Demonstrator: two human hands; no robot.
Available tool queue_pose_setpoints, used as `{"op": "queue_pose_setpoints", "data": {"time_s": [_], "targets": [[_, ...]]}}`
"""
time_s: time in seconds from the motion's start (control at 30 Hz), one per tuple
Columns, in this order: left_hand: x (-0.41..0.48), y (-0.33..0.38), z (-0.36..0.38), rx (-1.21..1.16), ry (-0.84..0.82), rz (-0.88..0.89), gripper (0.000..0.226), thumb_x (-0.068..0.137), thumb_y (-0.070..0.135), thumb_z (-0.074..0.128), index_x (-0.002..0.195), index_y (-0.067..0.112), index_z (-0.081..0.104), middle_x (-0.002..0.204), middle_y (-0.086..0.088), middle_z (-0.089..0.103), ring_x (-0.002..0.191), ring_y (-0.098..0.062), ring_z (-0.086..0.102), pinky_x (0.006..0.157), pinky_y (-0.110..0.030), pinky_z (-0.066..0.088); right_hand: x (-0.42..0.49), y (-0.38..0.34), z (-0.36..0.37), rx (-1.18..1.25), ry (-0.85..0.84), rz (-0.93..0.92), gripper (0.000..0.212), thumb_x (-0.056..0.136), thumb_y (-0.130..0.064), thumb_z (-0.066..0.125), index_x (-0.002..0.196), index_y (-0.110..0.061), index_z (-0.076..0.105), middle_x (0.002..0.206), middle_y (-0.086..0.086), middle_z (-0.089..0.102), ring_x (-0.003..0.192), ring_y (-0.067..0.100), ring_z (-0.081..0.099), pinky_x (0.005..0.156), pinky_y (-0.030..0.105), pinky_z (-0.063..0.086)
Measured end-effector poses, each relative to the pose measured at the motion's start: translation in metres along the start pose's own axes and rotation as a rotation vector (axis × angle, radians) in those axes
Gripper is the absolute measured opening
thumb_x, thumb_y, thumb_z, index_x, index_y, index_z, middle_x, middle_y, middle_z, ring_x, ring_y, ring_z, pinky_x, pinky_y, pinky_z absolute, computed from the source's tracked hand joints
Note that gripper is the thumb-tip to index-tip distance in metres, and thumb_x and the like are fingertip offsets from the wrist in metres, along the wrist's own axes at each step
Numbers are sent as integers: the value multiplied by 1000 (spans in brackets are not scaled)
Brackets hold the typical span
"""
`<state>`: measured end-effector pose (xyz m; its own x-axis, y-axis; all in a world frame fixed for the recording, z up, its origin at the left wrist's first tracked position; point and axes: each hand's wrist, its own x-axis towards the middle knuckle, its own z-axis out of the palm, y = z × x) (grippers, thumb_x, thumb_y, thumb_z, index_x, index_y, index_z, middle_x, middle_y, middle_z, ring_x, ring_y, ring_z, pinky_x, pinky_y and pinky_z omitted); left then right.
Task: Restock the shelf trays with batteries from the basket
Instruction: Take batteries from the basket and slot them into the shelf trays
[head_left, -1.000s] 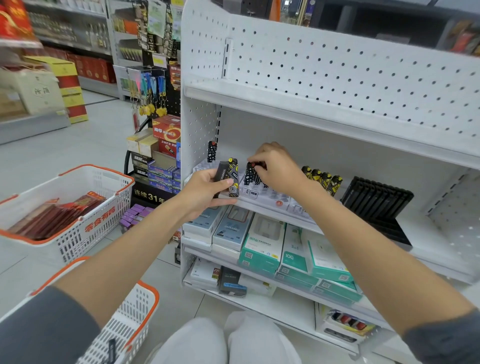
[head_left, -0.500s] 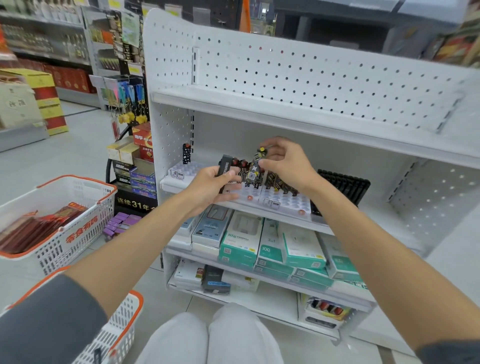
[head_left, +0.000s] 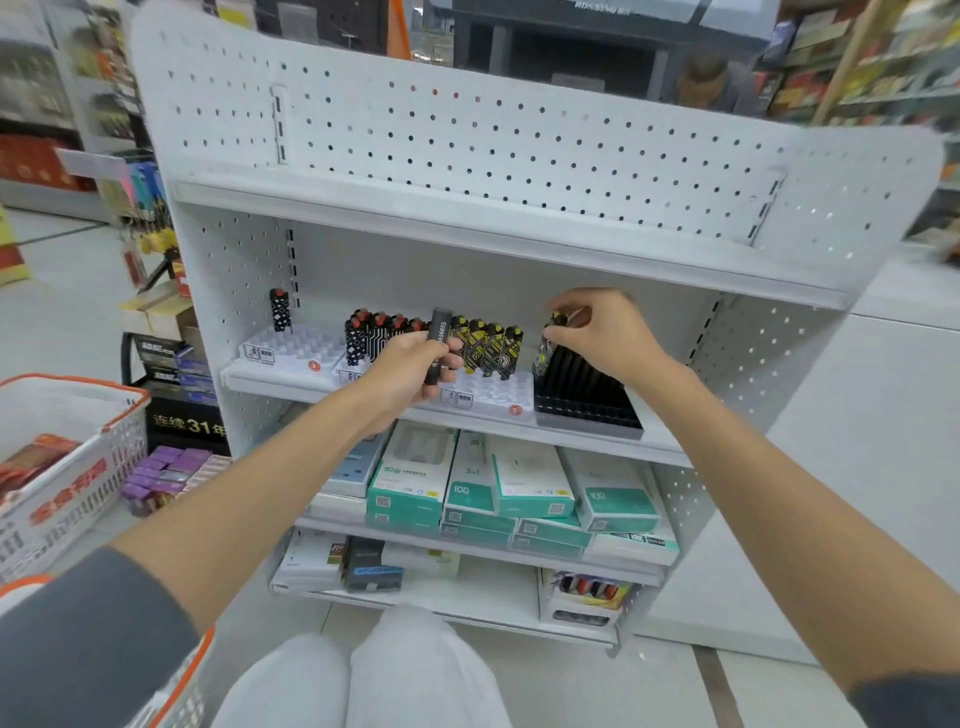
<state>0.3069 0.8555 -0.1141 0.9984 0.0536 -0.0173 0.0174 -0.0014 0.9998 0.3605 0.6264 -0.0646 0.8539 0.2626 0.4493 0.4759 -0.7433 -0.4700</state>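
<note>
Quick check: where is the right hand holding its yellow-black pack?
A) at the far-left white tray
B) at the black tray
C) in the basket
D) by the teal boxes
B: the right hand pinches the yellow-black pack over the black tray, at its left end.

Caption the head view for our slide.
Right hand pinches a yellow-black battery at the black tray; left hand grips a dark pack.

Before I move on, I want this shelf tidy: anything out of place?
A red-capped battery stands alone in the left white tray. The right hand pinches a yellow battery, tilted, at the black tray, apart from the yellow row.
</note>
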Motion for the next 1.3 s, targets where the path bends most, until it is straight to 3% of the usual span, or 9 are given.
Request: {"op": "queue_pose_setpoints", "data": {"time_s": [0.17, 0.27, 0.43, 0.6, 0.87, 1.03, 1.1, 1.2, 1.3], "targets": [[6, -6, 3, 42, -21, 29, 19, 103, 15, 47, 110, 16, 64, 97, 0, 71, 75, -6, 64, 59, -18, 49, 11, 7, 11, -124, 3, -49, 28, 82, -33, 74, 103, -15, 71, 92, -5, 65, 80, 12, 54, 70, 22, 39], [9, -9, 1, 47, -28, 32, 19, 103, 15, 47, 111, 16, 64, 99, 0, 72, 78, -7, 64, 62, -19, 49, 18, 10, 20, -246, 19, -90, 28, 83, -41, 72, 100, -18, 71, 94, -3, 68, 92, 17, 51, 68, 27, 39], [12, -14, -3, 33, -48, 36, 20, 103, 13, 47, 115, 13, 63, 100, -4, 71, 78, -10, 64, 60, -18, 50, 24, 14, 29, -352, 22, -108, 32, 85, -46, 68, 99, -17, 72, 98, 2, 68, 104, 22, 47, 72, 28, 37], [14, -18, -6, -4, -66, 37, 19, 102, 13, 47, 112, 12, 63, 99, -6, 71, 77, -11, 64, 57, -19, 48, 27, 12, 29, -376, -65, -148, 34, 91, -47, 59, 102, -19, 74, 98, 3, 68, 102, 23, 46, 75, 30, 38], [12, -18, -7, -24, -65, 25, 15, 102, 13, 48, 113, 12, 58, 102, -6, 74, 81, -11, 69, 59, -20, 51, 26, 12, 34, -405, -38, -162, 32, 84, -49, 66, 98, -21, 69, 91, 0, 67, 102, 23, 45, 81, 30, 30], [6, -16, -9, -95, -65, 7, 14, 98, 0, 51, 106, 8, 59, 108, -12, 69, 88, -15, 71, 68, -21, 58, 25, 8, 28, -424, -27, -175, 25, 90, -37, 60, 105, -19, 70, 113, 0, 66, 113, 24, 44, 95, 34, 28], [3, -15, -12, -118, -55, 32, 16, 95, -4, 54, 105, 6, 62, 105, -13, 67, 88, -18, 72, 72, -23, 60, 21, -3, 29, -288, 56, -196, 24, 90, -26, 60, 110, -17, 70, 115, -1, 67, 110, 21, 49, 97, 32, 34], [-1, -13, -18, -112, -5, 67, 21, 91, -1, 63, 111, 5, 64, 95, -10, 70, 80, -16, 73, 66, -24, 60, 11, -35, 32, -10, 51, -187, 28, 88, -15, 57, 113, -16, 70, 109, -5, 68, 93, 8, 51, 83, 22, 38], [-2, -10, -25, -66, 56, 82, 31, 88, 9, 70, 119, 7, 65, 97, -6, 73, 80, -12, 72, 67, -26, 60, 5, -62, 40, 15, -42, -268, 40, 85, -6, 56, 121, -20, 66, 117, -6, 66, 98, 4, 49, 84, 16, 34]]}}
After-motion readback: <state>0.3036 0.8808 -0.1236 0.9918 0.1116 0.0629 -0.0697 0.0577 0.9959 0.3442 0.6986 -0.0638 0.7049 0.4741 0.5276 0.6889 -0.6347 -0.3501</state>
